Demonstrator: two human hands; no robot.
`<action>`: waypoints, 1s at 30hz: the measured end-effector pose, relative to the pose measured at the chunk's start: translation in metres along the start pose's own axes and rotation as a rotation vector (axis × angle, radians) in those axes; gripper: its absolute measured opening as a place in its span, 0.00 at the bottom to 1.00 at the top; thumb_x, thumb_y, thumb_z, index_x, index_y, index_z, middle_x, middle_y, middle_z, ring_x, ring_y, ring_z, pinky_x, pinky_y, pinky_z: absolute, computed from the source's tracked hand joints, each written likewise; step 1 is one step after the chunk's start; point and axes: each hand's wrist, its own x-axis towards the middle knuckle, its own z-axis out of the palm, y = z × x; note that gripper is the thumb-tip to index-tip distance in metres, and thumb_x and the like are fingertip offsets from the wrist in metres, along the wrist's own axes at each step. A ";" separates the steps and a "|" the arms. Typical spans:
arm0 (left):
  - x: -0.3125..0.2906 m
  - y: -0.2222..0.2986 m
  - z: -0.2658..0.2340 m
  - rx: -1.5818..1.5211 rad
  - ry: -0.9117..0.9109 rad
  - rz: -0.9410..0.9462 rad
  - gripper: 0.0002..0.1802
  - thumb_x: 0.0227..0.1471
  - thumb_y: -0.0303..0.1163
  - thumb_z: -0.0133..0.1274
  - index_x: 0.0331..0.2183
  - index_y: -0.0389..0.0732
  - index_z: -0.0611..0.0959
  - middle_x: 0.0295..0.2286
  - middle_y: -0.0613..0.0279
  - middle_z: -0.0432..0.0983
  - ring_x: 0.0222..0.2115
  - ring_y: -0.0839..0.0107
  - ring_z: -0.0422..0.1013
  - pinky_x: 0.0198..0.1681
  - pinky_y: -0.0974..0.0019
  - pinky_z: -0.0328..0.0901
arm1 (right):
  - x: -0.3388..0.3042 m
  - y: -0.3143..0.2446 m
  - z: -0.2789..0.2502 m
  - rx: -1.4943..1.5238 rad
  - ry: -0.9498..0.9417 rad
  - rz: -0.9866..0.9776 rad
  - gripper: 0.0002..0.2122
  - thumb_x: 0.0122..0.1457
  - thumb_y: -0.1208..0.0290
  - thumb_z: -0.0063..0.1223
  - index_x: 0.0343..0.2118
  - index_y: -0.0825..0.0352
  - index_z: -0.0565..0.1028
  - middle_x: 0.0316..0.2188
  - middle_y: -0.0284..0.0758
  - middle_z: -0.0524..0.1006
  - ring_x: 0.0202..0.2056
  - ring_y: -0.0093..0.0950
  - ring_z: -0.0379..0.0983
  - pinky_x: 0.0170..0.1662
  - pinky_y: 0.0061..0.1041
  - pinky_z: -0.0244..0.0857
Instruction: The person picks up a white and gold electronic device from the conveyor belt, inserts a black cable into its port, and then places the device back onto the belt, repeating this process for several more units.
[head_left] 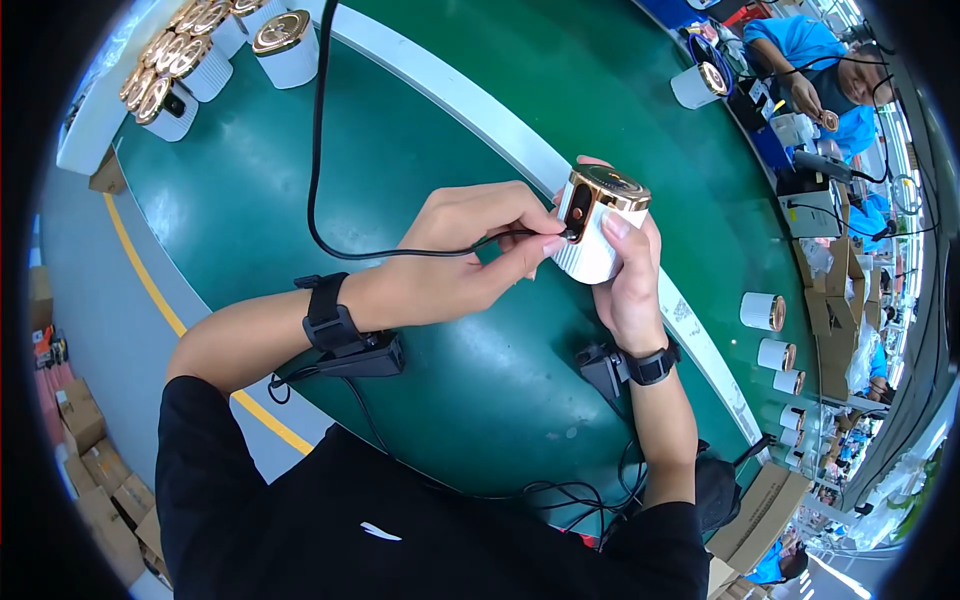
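My right hand (632, 265) is wrapped round a white ribbed cylindrical device (590, 252) with a gold-rimmed lid, tilted above the bench. A dark oval panel shows on the device's side, facing my left hand (480, 235). The fingers of that hand pinch the end of a black cable (420, 253) right at the lower end of the panel. Whether the plug sits in a socket there is hidden by my fingertips. From my fingers the cable loops left and rises past the top of the view.
Several similar white-and-gold devices (285, 52) stand at the green bench's (470, 380) far left. A pale rail (470, 100) divides the bench from a green belt, with more devices (762, 311) along its right. Loose black cables (570, 492) lie near me. A co-worker (800, 60) sits across.
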 end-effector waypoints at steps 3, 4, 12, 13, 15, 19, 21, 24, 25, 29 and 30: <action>0.002 -0.004 0.001 0.004 0.017 0.001 0.06 0.54 0.16 0.54 0.37 0.31 0.79 0.32 0.55 0.76 0.26 0.74 0.76 0.28 0.74 0.71 | 0.001 -0.002 -0.002 -0.039 0.018 0.004 0.33 0.55 0.56 0.51 0.59 0.73 0.62 0.44 0.42 0.75 0.45 0.30 0.74 0.50 0.28 0.68; 0.002 -0.006 0.001 -0.001 0.011 -0.015 0.06 0.54 0.16 0.54 0.37 0.31 0.79 0.32 0.55 0.76 0.26 0.74 0.75 0.28 0.74 0.71 | 0.000 -0.003 -0.002 -0.044 0.018 0.010 0.32 0.55 0.56 0.51 0.59 0.73 0.62 0.44 0.42 0.75 0.45 0.30 0.74 0.50 0.28 0.68; -0.003 -0.009 -0.002 0.008 -0.029 -0.054 0.06 0.55 0.16 0.53 0.36 0.32 0.78 0.32 0.56 0.76 0.26 0.76 0.74 0.27 0.74 0.70 | -0.003 0.003 0.002 -0.109 0.028 -0.014 0.28 0.58 0.61 0.50 0.58 0.72 0.62 0.45 0.42 0.75 0.45 0.29 0.74 0.50 0.28 0.68; -0.004 -0.009 -0.002 0.019 -0.030 -0.059 0.06 0.55 0.16 0.53 0.36 0.32 0.78 0.32 0.56 0.76 0.25 0.76 0.74 0.27 0.74 0.70 | -0.004 0.004 0.003 -0.120 0.028 -0.026 0.27 0.58 0.62 0.50 0.58 0.72 0.63 0.44 0.41 0.75 0.45 0.28 0.74 0.50 0.27 0.67; -0.005 -0.009 -0.002 0.031 -0.033 -0.063 0.06 0.55 0.16 0.53 0.37 0.32 0.78 0.32 0.57 0.76 0.25 0.76 0.74 0.27 0.74 0.70 | -0.006 0.003 0.005 -0.098 0.031 -0.018 0.26 0.58 0.63 0.52 0.56 0.72 0.64 0.44 0.39 0.75 0.44 0.26 0.72 0.49 0.25 0.66; 0.003 -0.004 0.005 -0.049 -0.053 -0.160 0.04 0.56 0.17 0.52 0.36 0.32 0.78 0.32 0.58 0.76 0.24 0.77 0.73 0.25 0.75 0.68 | -0.010 -0.001 0.000 -0.055 0.038 -0.005 0.22 0.59 0.65 0.55 0.52 0.71 0.66 0.42 0.36 0.74 0.43 0.22 0.70 0.46 0.22 0.64; 0.007 0.000 0.008 -0.068 -0.047 -0.150 0.04 0.56 0.17 0.52 0.35 0.32 0.78 0.32 0.58 0.76 0.24 0.78 0.72 0.24 0.75 0.67 | -0.010 -0.004 -0.004 -0.060 0.044 -0.014 0.22 0.59 0.64 0.55 0.52 0.71 0.66 0.42 0.36 0.74 0.43 0.22 0.70 0.46 0.22 0.64; 0.010 0.003 0.014 -0.075 -0.067 -0.138 0.03 0.56 0.17 0.51 0.35 0.32 0.78 0.31 0.58 0.76 0.24 0.78 0.72 0.24 0.76 0.67 | -0.010 -0.015 -0.013 -0.071 0.045 -0.006 0.22 0.59 0.64 0.56 0.52 0.71 0.66 0.42 0.36 0.74 0.42 0.22 0.70 0.46 0.22 0.64; 0.009 0.004 0.014 -0.063 -0.076 -0.157 0.03 0.56 0.17 0.51 0.35 0.32 0.78 0.31 0.58 0.76 0.24 0.79 0.72 0.24 0.76 0.67 | -0.009 -0.020 -0.015 -0.073 0.038 0.006 0.22 0.59 0.64 0.56 0.52 0.71 0.66 0.42 0.36 0.73 0.42 0.22 0.70 0.45 0.22 0.64; 0.007 0.016 0.006 -0.059 -0.073 -0.122 0.02 0.57 0.18 0.52 0.34 0.33 0.78 0.30 0.58 0.76 0.24 0.79 0.72 0.23 0.75 0.66 | 0.012 -0.015 -0.060 -0.009 0.350 -0.099 0.22 0.59 0.62 0.57 0.50 0.70 0.66 0.40 0.36 0.75 0.40 0.23 0.72 0.44 0.23 0.66; 0.004 0.022 0.005 -0.064 -0.067 -0.119 0.02 0.57 0.18 0.52 0.34 0.33 0.78 0.29 0.58 0.76 0.23 0.79 0.72 0.23 0.75 0.66 | 0.017 -0.018 -0.080 -0.178 0.523 -0.241 0.21 0.58 0.61 0.59 0.47 0.70 0.66 0.39 0.36 0.74 0.39 0.23 0.72 0.43 0.23 0.67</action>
